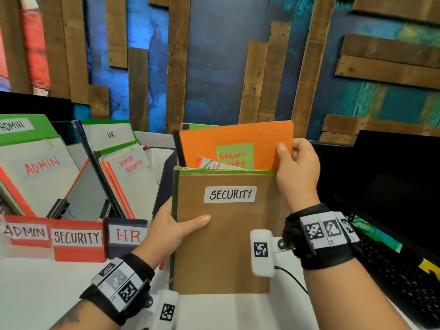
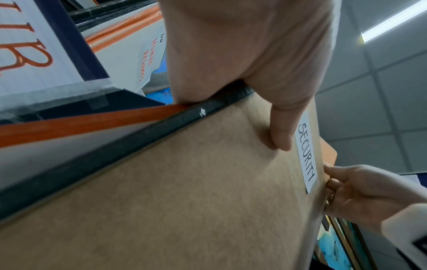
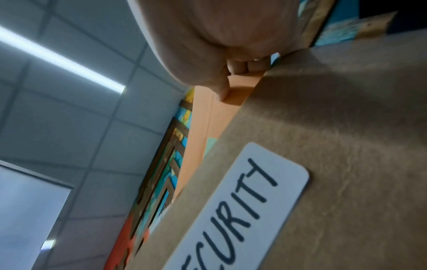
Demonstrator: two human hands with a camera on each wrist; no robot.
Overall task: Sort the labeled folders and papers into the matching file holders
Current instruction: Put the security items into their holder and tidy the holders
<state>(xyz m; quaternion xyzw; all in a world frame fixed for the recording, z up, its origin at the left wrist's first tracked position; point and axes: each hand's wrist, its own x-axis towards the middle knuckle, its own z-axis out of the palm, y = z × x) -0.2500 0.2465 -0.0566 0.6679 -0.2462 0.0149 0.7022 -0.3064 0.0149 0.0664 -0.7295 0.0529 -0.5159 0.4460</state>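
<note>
At far left we see the ADMIN holder [image 1: 26, 232], the SECURITY holder [image 1: 77, 238] and the HR holder [image 1: 127, 234] standing in a row on the white table [image 1: 35, 294]; right of them our left hand [image 1: 173, 228] grips the brown SECURITY folder [image 1: 226, 234] by its left edge, thumb lying across the front; behind it the orange folder [image 1: 235, 141] rises, its right edge pinched by our right hand [image 1: 297, 170], thumb in front, fingers behind.
</note>
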